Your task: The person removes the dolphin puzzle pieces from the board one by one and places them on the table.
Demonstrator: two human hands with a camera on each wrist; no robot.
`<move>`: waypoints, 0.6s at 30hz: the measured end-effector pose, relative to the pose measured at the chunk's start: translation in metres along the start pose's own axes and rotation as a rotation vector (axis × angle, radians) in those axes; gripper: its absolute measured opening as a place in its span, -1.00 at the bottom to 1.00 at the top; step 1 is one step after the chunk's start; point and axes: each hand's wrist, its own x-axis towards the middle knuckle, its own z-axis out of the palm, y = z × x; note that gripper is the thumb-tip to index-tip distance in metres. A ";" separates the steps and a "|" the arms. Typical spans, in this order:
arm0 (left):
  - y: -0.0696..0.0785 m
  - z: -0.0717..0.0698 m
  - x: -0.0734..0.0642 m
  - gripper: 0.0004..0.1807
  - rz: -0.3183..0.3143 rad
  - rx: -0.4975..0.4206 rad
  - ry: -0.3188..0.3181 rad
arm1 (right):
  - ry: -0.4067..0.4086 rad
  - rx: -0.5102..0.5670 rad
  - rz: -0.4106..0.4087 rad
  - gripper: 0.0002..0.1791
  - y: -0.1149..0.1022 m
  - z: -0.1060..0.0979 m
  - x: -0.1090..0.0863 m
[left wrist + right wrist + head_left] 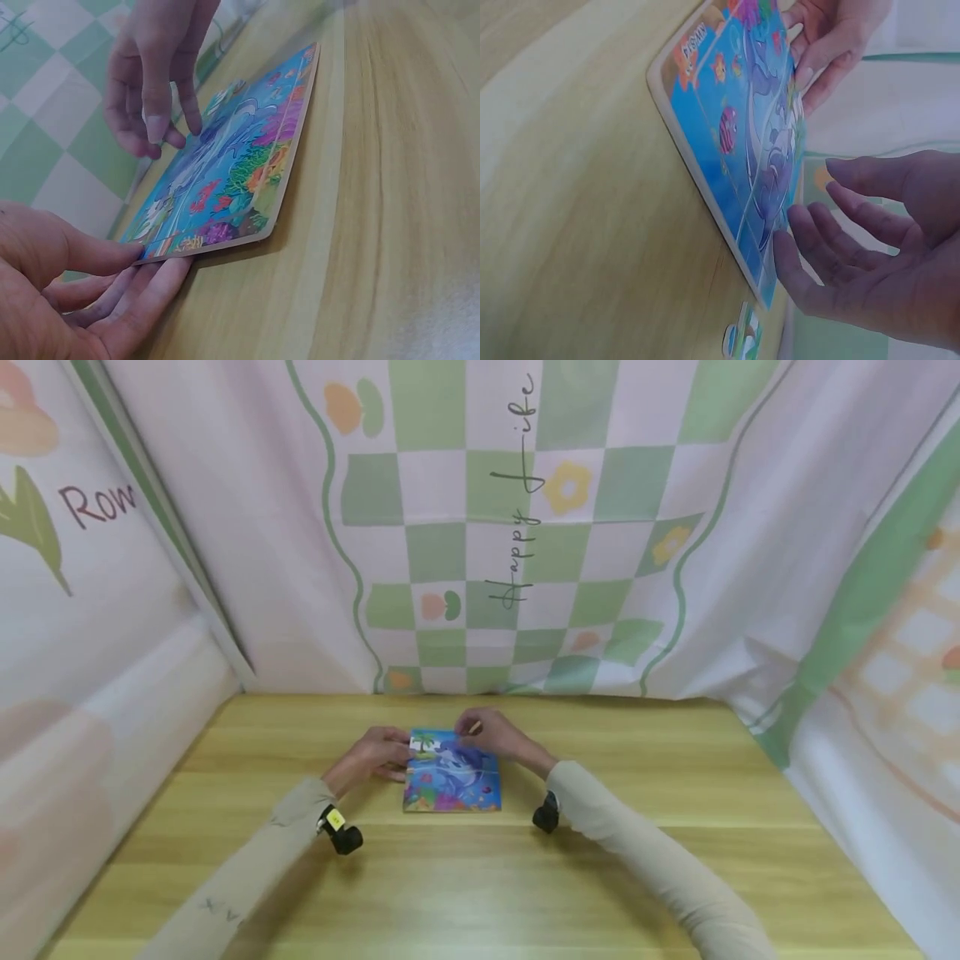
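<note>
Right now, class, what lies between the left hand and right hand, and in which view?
Part of the dolphin board, including its printed palm tree, lies between left hand and right hand; the head view shows this.

The left hand (pixel 56 259) is pinching the near corner of a sea-scene puzzle board (pixel 247 142) — thumb lying on top, fingertips reaching under the edge — while the right hand (pixel 157 67) is hanging over the board's far side with its fingers pointing loosely downward. The board, printed with bright coral and a blue-grey dolphin, is showing its pale edge above the wood-grain table (pixel 390 165), and a green-and-white checkered cloth (pixel 60 120) is hanging behind.
</note>
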 end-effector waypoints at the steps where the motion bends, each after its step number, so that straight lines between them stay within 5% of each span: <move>1: 0.000 0.001 0.000 -0.47 -0.015 0.004 0.017 | -0.008 -0.005 -0.002 -0.79 -0.001 0.002 0.001; 18: -0.002 0.005 0.002 -0.47 -0.033 -0.001 0.053 | -0.078 -0.237 0.069 -0.44 -0.009 0.020 0.005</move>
